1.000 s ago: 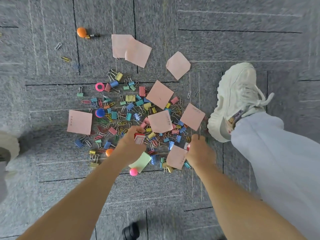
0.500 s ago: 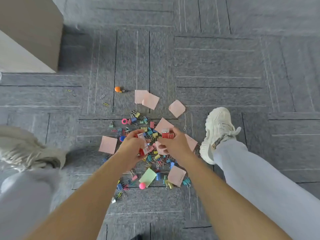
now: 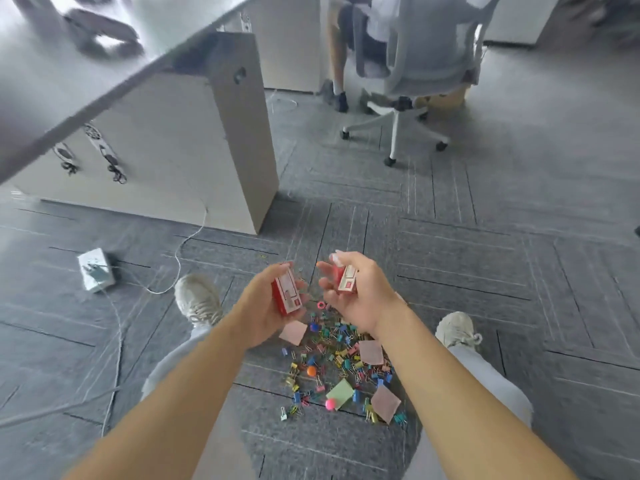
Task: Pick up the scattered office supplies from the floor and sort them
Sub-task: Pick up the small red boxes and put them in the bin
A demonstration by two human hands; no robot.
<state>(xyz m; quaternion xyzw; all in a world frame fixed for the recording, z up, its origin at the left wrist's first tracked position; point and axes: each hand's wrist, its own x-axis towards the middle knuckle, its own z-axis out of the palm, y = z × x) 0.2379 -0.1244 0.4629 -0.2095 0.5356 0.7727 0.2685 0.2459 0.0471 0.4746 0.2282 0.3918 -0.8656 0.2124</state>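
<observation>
A small red box [image 3: 286, 295] is held in the left hand [image 3: 259, 308], with fingers curled round it. A second box [image 3: 347, 281] is gripped in the right hand [image 3: 362, 299]. Both are held up over the clips [image 3: 333, 344] and paper notes [image 3: 371, 352] that are scattered on the floor [image 3: 485, 271].

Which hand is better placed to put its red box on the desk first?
Probably the left. The left hand grips its red box nearer the desk; the right hand, holding the other red box, would need to reach across.
</observation>
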